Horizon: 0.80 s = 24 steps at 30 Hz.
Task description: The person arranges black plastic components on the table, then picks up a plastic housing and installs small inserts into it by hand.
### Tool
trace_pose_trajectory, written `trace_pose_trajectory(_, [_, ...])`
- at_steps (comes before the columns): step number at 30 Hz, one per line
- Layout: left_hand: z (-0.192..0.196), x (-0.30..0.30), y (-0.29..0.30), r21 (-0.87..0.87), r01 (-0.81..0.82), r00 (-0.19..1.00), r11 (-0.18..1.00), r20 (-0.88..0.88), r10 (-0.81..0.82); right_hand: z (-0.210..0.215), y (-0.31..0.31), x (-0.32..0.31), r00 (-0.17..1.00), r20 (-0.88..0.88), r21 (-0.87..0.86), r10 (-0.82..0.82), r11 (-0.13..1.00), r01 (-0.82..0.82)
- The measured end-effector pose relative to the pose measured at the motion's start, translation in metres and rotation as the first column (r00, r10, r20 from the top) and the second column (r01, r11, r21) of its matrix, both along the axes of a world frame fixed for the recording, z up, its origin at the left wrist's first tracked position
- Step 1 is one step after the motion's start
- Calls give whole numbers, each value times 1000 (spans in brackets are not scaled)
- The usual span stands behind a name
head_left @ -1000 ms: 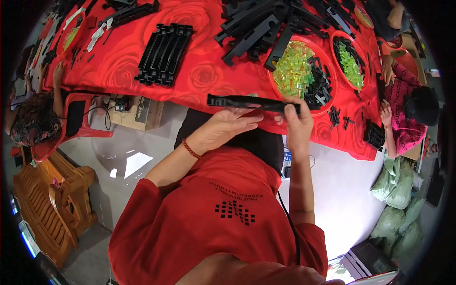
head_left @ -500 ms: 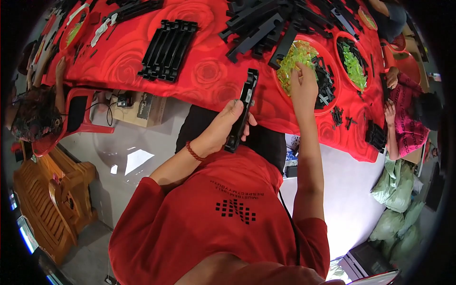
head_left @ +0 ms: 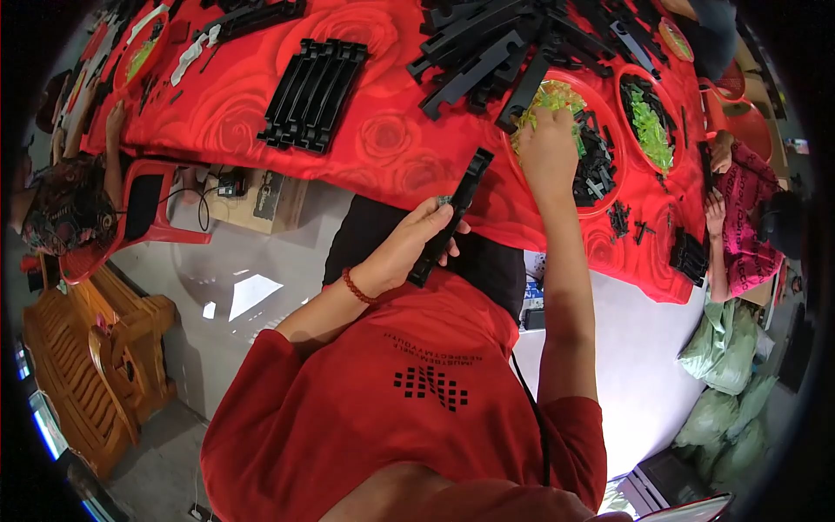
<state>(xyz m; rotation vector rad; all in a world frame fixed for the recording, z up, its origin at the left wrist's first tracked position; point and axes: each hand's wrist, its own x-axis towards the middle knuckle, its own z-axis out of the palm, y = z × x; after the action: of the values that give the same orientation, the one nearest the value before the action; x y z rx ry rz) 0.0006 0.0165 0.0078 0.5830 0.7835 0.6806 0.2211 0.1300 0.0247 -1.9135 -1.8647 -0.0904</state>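
Head view: we see the left hand (head_left: 426,230) closed around a black strip (head_left: 470,180), which slants with its far end to the right, at the near edge of the red surface (head_left: 217,117). The right hand (head_left: 552,152) reaches into a red tray (head_left: 598,210), fingers bent down among yellow pieces (head_left: 565,90); we cannot tell how far they are open or whether they grip any. Black pieces (head_left: 597,165) fill the tray's right side. To the left we find a row of strips (head_left: 315,96); beyond the tray, a heap of strips (head_left: 483,70).
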Motion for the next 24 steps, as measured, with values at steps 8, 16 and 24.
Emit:
trace_pose_trajectory(8, [-2, -1, -1, -4, -2, 1000, 1000, -5, 2, -18, 18, 2, 972, -204, 118, 120, 988, -97])
trace_pose_trajectory(16, [-6, -1, -2, -26, -12, 1000, 1000, 15, 13, -14, 27, 15, 996, -71, 112, 57, 992, -49])
trace_pose_trajectory(24, [-3, -3, 0, -143, -17, 983, 990, 181, 43, -12, 16, 7, 999, -44, -57, 15, 998, -18])
